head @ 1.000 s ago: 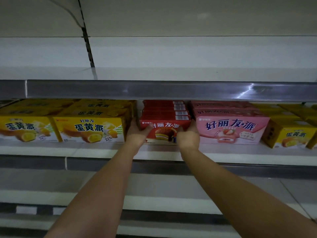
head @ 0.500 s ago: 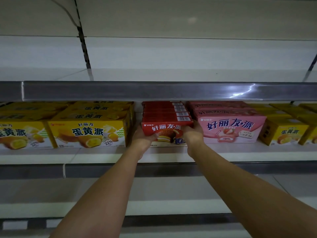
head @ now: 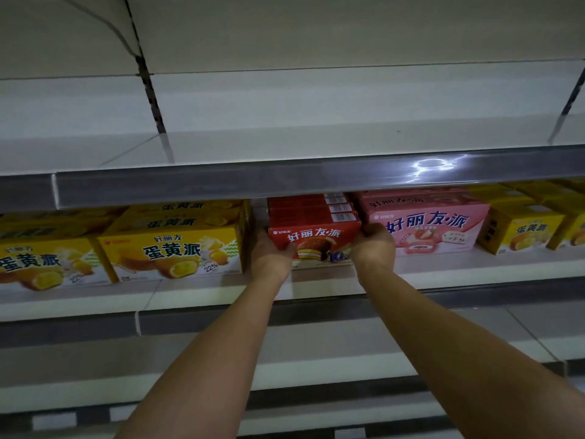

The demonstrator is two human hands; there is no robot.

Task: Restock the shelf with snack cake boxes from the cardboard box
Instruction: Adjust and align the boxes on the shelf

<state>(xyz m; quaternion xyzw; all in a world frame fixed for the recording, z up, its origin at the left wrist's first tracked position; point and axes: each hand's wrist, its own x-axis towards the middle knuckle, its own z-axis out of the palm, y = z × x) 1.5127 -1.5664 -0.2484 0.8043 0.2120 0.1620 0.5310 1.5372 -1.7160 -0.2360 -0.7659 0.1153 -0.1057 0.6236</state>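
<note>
two hands are seen at the front red snack cake box [head: 316, 237], which stands on the shelf [head: 316, 286] at the head of a row of red boxes [head: 311, 208] running back under the upper shelf [head: 285, 182]. the left hand [head: 272, 255] is wrapped round the left end of the front box, its thumb laid across the lower left corner of the printed face. the right hand [head: 375, 248] is curled round the right end of the same box, its fingers tucked into the narrow gap beside the pink boxes [head: 427, 223]. the box is held upright, face outward, its lower edge at or just above the shelf; whether it is resting there cannot be told. just to the left of the left hand a large yellow box [head: 174, 245] is stood, with more yellow boxes [head: 41, 264] further left. beyond the pink boxes, to the right, smaller yellow boxes [head: 525, 229] are ranged at an angle. the upper shelf is fronted by a glossy grey price rail [head: 221, 188] on which a bright reflection is caught. both bare forearms are stretched up from the bottom of the view.
</note>
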